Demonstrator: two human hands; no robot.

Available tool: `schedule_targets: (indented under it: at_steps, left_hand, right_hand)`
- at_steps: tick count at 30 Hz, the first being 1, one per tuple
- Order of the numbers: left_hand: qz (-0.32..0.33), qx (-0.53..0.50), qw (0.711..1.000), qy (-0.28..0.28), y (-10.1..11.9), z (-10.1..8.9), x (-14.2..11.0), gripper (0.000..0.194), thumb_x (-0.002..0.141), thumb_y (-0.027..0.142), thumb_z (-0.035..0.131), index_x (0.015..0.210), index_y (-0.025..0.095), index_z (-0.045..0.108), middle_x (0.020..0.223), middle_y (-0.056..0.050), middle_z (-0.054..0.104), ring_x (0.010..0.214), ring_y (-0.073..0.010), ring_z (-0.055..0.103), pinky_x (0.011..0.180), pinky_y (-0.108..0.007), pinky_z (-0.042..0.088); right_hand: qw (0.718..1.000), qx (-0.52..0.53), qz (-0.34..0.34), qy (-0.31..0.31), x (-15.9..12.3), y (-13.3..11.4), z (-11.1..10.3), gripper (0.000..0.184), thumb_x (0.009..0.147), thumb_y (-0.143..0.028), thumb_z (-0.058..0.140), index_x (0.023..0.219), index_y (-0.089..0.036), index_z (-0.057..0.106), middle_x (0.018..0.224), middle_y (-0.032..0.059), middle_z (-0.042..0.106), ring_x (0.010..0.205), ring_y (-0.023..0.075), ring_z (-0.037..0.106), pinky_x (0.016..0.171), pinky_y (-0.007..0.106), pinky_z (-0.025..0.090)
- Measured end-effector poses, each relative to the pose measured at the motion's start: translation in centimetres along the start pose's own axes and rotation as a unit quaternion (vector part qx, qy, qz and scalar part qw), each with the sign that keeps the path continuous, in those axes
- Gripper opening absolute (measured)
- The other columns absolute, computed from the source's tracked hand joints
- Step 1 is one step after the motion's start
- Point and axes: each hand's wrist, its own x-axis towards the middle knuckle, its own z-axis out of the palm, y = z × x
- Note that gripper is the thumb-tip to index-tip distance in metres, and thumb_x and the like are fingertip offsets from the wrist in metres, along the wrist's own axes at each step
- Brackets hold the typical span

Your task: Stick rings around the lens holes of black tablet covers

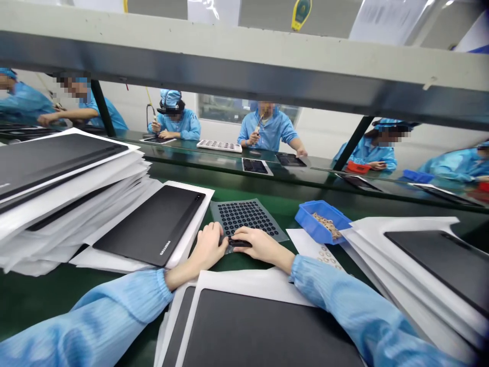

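Observation:
A grey sheet (pixel 250 216) covered with rows of small black round pads lies on the green bench ahead of me. My left hand (pixel 208 247) rests at the sheet's near left corner, its fingers curled onto the edge. My right hand (pixel 256 243) lies beside it with fingers pressed down on a small dark piece (pixel 240 243) at the sheet's near edge. Directly below my forearms sits a dark tablet back (pixel 263 331) on white foam.
A tall stack of tablets in white foam (pixel 61 183) stands at the left, with one dark tablet (pixel 156 224) beside it. A blue tray of small parts (pixel 323 219) and another stack (pixel 428 265) are at the right. Several people in blue work across the far bench (pixel 229 163).

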Motion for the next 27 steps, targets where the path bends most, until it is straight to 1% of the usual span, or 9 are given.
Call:
schedule_targets:
  at_steps: [3,6,9,12,15,17,22,25,27]
  left_hand:
    - [-0.057,-0.107,0.991,0.061,-0.3,0.0,0.2,0.015,0.087,0.024,0.058,0.097,0.014,0.055,0.097,-0.003,0.054,0.089,-0.0179,0.054,0.082,-0.037,0.044]
    - [-0.125,-0.219,0.963,0.097,-0.2,-0.3,0.5,0.021,0.088,0.024,0.057,0.106,0.015,0.053,0.105,-0.005,0.053,0.091,-0.0180,0.054,0.081,-0.037,0.046]
    - [-0.194,-0.340,0.918,0.065,0.6,-1.2,0.9,0.024,0.089,0.025,0.056,0.110,0.014,0.053,0.101,-0.005,0.057,0.085,-0.0164,0.058,0.075,-0.034,0.051]
    - [-0.259,-0.441,0.859,0.012,1.6,-2.5,1.5,0.023,0.091,0.026,0.055,0.110,0.013,0.054,0.098,-0.005,0.060,0.081,-0.0151,0.061,0.071,-0.032,0.054]
    - [-0.311,-0.497,0.810,-0.006,2.2,-3.5,2.0,0.024,0.092,0.027,0.055,0.111,0.013,0.055,0.104,-0.007,0.059,0.086,-0.0162,0.061,0.072,-0.033,0.055]
    - [-0.330,-0.520,0.788,-0.006,2.3,-3.7,2.2,0.026,0.091,0.027,0.055,0.113,0.013,0.055,0.108,-0.007,0.058,0.089,-0.0171,0.061,0.073,-0.033,0.055]
    - [-0.346,-0.546,0.762,-0.037,2.6,-3.2,2.2,0.028,0.092,0.029,0.055,0.115,0.014,0.054,0.110,-0.008,0.058,0.090,-0.0178,0.061,0.074,-0.035,0.055]
    - [-0.337,-0.543,0.764,-0.086,2.8,-2.9,2.5,0.027,0.091,0.028,0.056,0.114,0.014,0.055,0.108,-0.007,0.059,0.087,-0.0169,0.061,0.072,-0.033,0.055]
    - [-0.311,-0.540,0.774,-0.113,2.9,-3.0,2.7,0.026,0.091,0.029,0.056,0.112,0.014,0.056,0.106,-0.007,0.060,0.086,-0.0163,0.061,0.071,-0.033,0.054]
  right_hand:
    - [1.000,-0.008,-0.006,-0.008,-0.3,-0.2,-0.4,0.028,0.087,-0.029,0.058,0.112,-0.018,0.066,0.113,0.0071,0.065,0.099,0.0202,0.064,0.088,0.029,0.048]
    - [1.000,-0.024,-0.004,-0.015,-0.5,-0.7,-0.8,0.034,0.083,-0.032,0.061,0.114,-0.018,0.064,0.116,0.0078,0.063,0.097,0.0218,0.064,0.084,0.031,0.049]
    - [0.999,-0.043,-0.001,-0.022,-0.6,-1.2,-1.1,0.041,0.079,-0.035,0.062,0.116,-0.017,0.062,0.112,0.0093,0.064,0.091,0.0230,0.065,0.077,0.031,0.049]
    - [0.998,-0.062,0.005,-0.029,-0.6,-1.5,-1.2,0.042,0.077,-0.031,0.062,0.117,-0.017,0.061,0.105,0.0091,0.066,0.086,0.0226,0.065,0.071,0.030,0.047]
    - [0.996,-0.078,0.011,-0.035,-0.5,-1.6,-1.3,0.040,0.075,-0.026,0.062,0.114,-0.018,0.061,0.103,0.0083,0.066,0.082,0.0219,0.065,0.068,0.029,0.046]
    - [0.996,-0.085,0.015,-0.036,-0.4,-1.6,-1.3,0.036,0.076,-0.025,0.060,0.112,-0.018,0.062,0.103,0.0079,0.066,0.081,0.0213,0.065,0.067,0.029,0.045]
    - [0.995,-0.089,0.024,-0.029,-0.3,-1.9,-0.9,0.028,0.076,-0.019,0.058,0.104,-0.018,0.064,0.100,0.0081,0.066,0.081,0.0214,0.064,0.067,0.028,0.044]
    - [0.996,-0.078,0.034,-0.007,-0.2,-1.9,-0.6,0.024,0.073,-0.013,0.059,0.096,-0.016,0.064,0.095,0.0099,0.067,0.078,0.0222,0.064,0.067,0.029,0.044]
    - [0.997,-0.058,0.043,0.030,-0.2,-1.7,-1.1,0.019,0.069,-0.008,0.060,0.087,-0.015,0.064,0.087,0.0091,0.068,0.076,0.0218,0.064,0.067,0.029,0.044]
